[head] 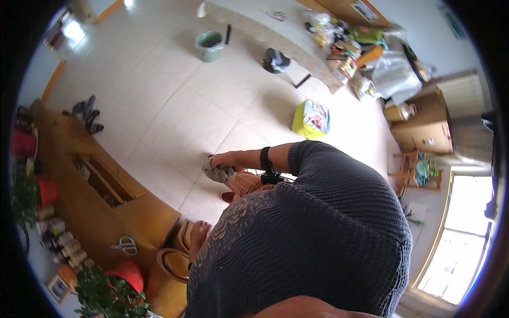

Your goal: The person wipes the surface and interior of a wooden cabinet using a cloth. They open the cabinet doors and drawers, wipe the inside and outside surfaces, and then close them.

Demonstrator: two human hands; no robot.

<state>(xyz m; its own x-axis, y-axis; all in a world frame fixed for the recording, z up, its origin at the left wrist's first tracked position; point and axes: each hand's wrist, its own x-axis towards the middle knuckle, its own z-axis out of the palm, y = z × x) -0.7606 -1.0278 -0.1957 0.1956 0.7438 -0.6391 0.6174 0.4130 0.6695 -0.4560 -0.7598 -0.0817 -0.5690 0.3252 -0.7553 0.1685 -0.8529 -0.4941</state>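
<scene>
My right hand (pixel 224 160) is closed around a crumpled grey cloth (pixel 218 171), held over the tiled floor in front of my legs. A black band circles that wrist. My left hand (pixel 200 231) is low on my left side, partly hidden by my patterned dark knit top, beside curved wooden rings (pixel 173 265). Whether its fingers hold anything cannot be made out. Left of it stands a long brown wooden cabinet (pixel 135 214) with open slots in its top. Light-handled scissors (pixel 128 245) lie on the cabinet.
Potted plants (pixel 125 278) and small bottles line the cabinet. A green bin (pixel 209 45), a yellow-green package (pixel 311 119) and a stool with a dark item (pixel 275 61) stand on the floor. A cloth-covered table (pixel 254 24) holds bags at its far end. Cardboard boxes (pixel 421 127) stand at right.
</scene>
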